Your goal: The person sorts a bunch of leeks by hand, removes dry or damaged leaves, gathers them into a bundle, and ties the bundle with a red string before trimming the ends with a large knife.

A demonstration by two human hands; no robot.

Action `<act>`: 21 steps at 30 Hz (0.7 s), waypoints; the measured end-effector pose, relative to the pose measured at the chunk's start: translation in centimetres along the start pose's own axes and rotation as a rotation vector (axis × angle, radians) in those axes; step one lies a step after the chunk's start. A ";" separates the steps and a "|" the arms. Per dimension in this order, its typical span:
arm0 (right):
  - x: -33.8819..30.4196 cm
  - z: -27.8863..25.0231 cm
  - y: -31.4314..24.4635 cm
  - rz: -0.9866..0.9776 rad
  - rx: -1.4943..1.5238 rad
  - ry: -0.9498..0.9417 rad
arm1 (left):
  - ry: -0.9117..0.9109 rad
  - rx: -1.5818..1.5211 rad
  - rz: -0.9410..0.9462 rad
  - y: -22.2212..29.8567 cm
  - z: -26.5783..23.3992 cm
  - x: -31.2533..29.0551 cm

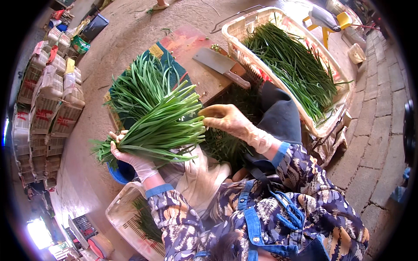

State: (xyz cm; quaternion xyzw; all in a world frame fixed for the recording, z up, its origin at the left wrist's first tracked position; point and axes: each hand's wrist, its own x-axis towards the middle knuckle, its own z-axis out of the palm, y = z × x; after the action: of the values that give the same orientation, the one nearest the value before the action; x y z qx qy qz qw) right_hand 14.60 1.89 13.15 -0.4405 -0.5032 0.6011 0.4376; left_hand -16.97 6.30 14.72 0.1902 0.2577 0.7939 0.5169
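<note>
My left hand (pixel 130 158), in a thin pale glove, is closed around the leafy end of a thick bunch of garlic chives (pixel 167 128), whose pale stem ends point right. At those ends is my right hand (pixel 233 122), in a yellowish stained glove, with its thumb and fingertips pinched at the stems. Behind the held bunch, more garlic chives (pixel 141 82) lie in a pile on a dark green surface. A cleaver (pixel 215 61) with a wooden handle rests on the reddish board beyond my right hand.
A large white plastic basket (pixel 228 32) full of long green chives stands at the far right. Another basket (pixel 117 209) with greens sits at lower left, near a blue bucket (pixel 121 173). Stacked crates (pixel 45 113) line the left; a yellow-legged stool (pixel 325 37) is at far right.
</note>
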 end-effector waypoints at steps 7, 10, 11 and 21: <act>1.8 2.8 -1.3 0.114 0.158 0.137 | -0.028 -0.024 -0.049 -1.1 0.6 0.7; 1.5 2.8 -0.5 -0.256 -0.100 0.184 | -0.038 -0.031 -0.070 -1.2 -0.1 0.9; 1.3 2.9 -0.6 -0.372 -0.204 0.190 | -0.026 -0.038 -0.073 -0.9 -0.3 0.9; 0.6 3.9 -0.4 0.155 0.465 0.020 | -0.012 -0.130 -0.125 -0.7 -1.0 0.5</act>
State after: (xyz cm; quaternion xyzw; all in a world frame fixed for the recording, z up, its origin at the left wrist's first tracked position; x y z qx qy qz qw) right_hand 10.68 1.63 13.94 -0.3712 -0.3118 0.7281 0.4847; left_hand -17.25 6.80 13.56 0.1445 0.2138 0.7740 0.5782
